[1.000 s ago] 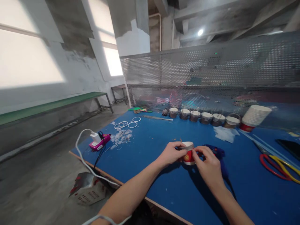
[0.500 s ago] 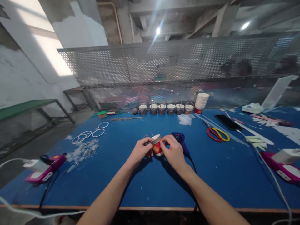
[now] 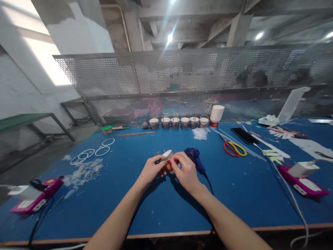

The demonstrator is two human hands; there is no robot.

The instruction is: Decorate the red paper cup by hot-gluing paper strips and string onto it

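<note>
- Evidently, from the head view, a tilted red paper cup (image 3: 169, 166) is held over the blue table (image 3: 166, 211).
- Left hand (image 3: 152, 169) pinches its grey rim band (image 3: 169, 157); right hand (image 3: 186, 170) pinches beside it.
- Likely step: seating that band; next calls for steady, even pressure.

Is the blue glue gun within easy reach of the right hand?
Probably yes: the glue gun lies just beside the right hand with nothing between, though that hand is busy at the red paper cup.
</note>
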